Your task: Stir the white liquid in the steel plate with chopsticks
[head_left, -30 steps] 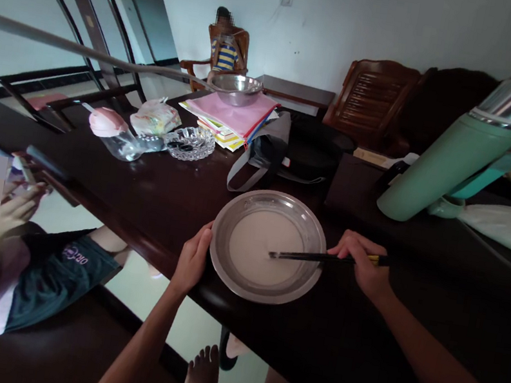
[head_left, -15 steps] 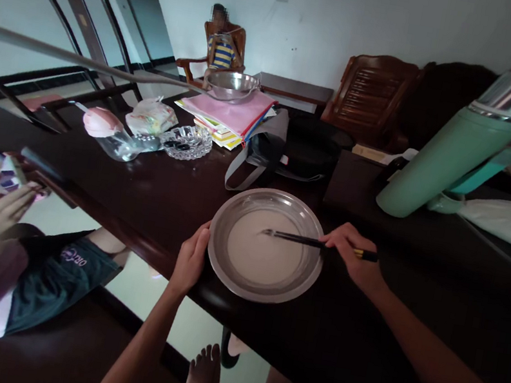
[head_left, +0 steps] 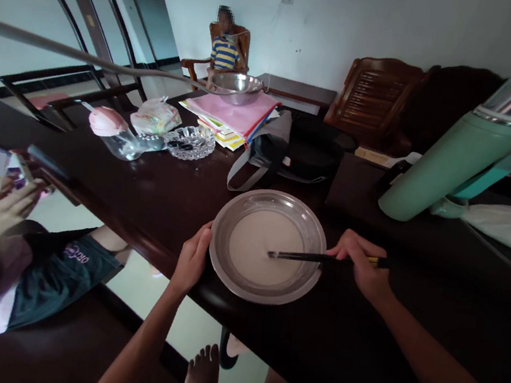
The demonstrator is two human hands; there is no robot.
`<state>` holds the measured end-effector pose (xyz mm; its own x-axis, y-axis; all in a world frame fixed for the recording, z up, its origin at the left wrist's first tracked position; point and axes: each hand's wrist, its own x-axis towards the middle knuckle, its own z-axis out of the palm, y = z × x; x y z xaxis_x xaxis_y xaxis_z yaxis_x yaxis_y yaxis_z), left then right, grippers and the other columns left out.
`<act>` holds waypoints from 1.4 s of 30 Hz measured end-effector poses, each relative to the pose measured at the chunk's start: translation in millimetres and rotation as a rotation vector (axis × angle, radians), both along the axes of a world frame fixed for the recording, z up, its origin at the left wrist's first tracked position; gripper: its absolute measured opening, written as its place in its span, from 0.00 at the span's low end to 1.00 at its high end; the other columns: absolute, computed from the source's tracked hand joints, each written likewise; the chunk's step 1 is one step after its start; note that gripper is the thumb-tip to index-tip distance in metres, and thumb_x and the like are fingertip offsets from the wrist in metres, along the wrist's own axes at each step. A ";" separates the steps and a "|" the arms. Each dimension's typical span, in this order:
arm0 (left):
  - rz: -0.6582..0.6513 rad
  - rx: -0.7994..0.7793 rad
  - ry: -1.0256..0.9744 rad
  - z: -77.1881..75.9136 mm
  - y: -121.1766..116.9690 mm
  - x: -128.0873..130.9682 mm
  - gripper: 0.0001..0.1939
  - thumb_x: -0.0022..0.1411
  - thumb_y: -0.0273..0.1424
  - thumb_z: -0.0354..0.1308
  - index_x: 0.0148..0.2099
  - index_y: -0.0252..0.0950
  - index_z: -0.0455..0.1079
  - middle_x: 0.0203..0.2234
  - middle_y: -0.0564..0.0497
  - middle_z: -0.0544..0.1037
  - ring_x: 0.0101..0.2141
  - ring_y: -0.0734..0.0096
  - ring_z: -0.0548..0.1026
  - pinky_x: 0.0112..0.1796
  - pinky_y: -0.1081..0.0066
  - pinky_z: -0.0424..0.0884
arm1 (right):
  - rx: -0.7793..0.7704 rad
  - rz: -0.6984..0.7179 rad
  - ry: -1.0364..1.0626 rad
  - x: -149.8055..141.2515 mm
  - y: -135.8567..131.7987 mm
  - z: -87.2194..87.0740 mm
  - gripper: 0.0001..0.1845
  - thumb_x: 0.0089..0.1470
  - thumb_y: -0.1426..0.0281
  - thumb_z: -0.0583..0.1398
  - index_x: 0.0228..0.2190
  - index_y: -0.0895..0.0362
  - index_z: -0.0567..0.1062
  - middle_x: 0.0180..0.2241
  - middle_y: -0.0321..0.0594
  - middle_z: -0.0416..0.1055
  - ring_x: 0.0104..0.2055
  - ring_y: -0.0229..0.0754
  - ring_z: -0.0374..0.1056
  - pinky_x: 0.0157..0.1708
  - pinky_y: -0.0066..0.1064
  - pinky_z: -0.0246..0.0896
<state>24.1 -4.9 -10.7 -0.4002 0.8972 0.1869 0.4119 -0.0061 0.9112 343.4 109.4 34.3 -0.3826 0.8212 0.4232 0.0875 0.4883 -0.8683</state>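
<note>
A round metal basin (head_left: pixel 262 295) stands near the front edge of the dark table, with a pale, milky mixture (head_left: pixel 254 243) inside. My left hand (head_left: pixel 193 258) grips the basin's left rim, thumb on the near side and the other fingers mostly hidden. On the right, my right hand (head_left: pixel 363 265) is closed around dark chopsticks (head_left: pixel 301 256) with gold bands near their ends. Their tips dip into the mixture near its middle, slanting in over the right rim.
Behind the basin lies a black bag (head_left: pixel 313 152) with a grey strap. A tilted green thermos (head_left: pixel 451 162) is at right; a glass ashtray (head_left: pixel 192 144) and pink-lidded bottle (head_left: pixel 122 140) at left. Another person (head_left: pixel 68 271) sits close on the left; one more (head_left: pixel 224 52) sits farther back.
My right hand has shifted slightly right and toward me, so the chopstick tips are lower in the mixture. My left hand stays on the rim.
</note>
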 end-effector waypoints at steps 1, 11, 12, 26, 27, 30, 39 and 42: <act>0.007 -0.002 0.002 -0.4 0.1 -0.4 0.33 0.70 0.53 0.41 0.59 0.34 0.71 0.53 0.42 0.78 0.55 0.55 0.74 0.57 0.58 0.66 | 0.024 0.061 -0.044 -0.6 -0.5 0.1 0.19 0.64 0.63 0.57 0.21 0.53 0.75 0.26 0.38 0.76 0.31 0.42 0.71 0.34 0.36 0.65; 0.006 0.000 0.007 -0.5 0.0 -0.2 0.34 0.70 0.54 0.41 0.59 0.33 0.71 0.54 0.42 0.78 0.55 0.55 0.73 0.58 0.58 0.66 | 0.051 0.056 -0.058 -1.5 -1.2 -1.1 0.19 0.64 0.63 0.57 0.22 0.52 0.75 0.27 0.39 0.77 0.31 0.43 0.70 0.34 0.38 0.64; 0.012 -0.001 0.010 -0.1 0.0 0.1 0.34 0.70 0.54 0.41 0.59 0.33 0.71 0.54 0.42 0.78 0.55 0.55 0.73 0.57 0.58 0.66 | 0.072 0.086 -0.103 -2.6 -1.7 -1.0 0.17 0.63 0.63 0.58 0.23 0.52 0.76 0.29 0.39 0.78 0.34 0.45 0.71 0.36 0.39 0.65; 0.018 0.007 -0.002 -0.2 -0.4 -0.1 0.33 0.70 0.52 0.41 0.58 0.33 0.71 0.54 0.41 0.77 0.56 0.55 0.73 0.58 0.58 0.66 | 0.026 -0.051 -0.027 -1.8 -1.5 -1.7 0.18 0.63 0.65 0.58 0.22 0.53 0.75 0.27 0.38 0.76 0.31 0.43 0.70 0.35 0.37 0.64; 0.010 0.008 -0.005 -0.2 -0.6 0.0 0.33 0.70 0.52 0.41 0.59 0.33 0.71 0.54 0.41 0.77 0.56 0.55 0.73 0.58 0.58 0.66 | 0.004 -0.071 0.009 -1.4 -1.6 -2.3 0.20 0.64 0.65 0.57 0.21 0.53 0.74 0.25 0.38 0.75 0.29 0.42 0.69 0.33 0.36 0.64; 0.005 0.001 -0.001 -0.6 -0.9 -0.2 0.33 0.70 0.52 0.41 0.59 0.32 0.70 0.54 0.41 0.77 0.55 0.55 0.73 0.58 0.59 0.66 | 0.006 0.038 -0.010 -1.8 -3.0 -3.6 0.20 0.64 0.66 0.56 0.20 0.53 0.74 0.25 0.38 0.75 0.29 0.42 0.69 0.32 0.36 0.63; -0.001 0.002 -0.006 -0.2 -0.5 0.0 0.34 0.70 0.53 0.41 0.59 0.31 0.70 0.56 0.40 0.76 0.57 0.55 0.72 0.59 0.59 0.64 | 0.025 -0.038 0.021 -0.7 -0.8 -6.2 0.21 0.65 0.66 0.56 0.20 0.53 0.73 0.25 0.37 0.75 0.29 0.41 0.68 0.32 0.35 0.62; 0.014 -0.008 0.000 -0.8 -0.7 -0.3 0.35 0.70 0.54 0.41 0.59 0.31 0.70 0.55 0.40 0.76 0.56 0.54 0.72 0.58 0.58 0.65 | 0.084 0.087 -0.095 -2.7 -1.0 -6.3 0.16 0.63 0.66 0.58 0.24 0.53 0.77 0.29 0.38 0.78 0.34 0.43 0.71 0.36 0.36 0.64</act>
<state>23.8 -5.6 -11.5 -0.4127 0.8930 0.1795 0.4120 0.0073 0.9111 340.7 108.4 28.0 -0.4927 0.7464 0.4473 0.1212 0.5679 -0.8141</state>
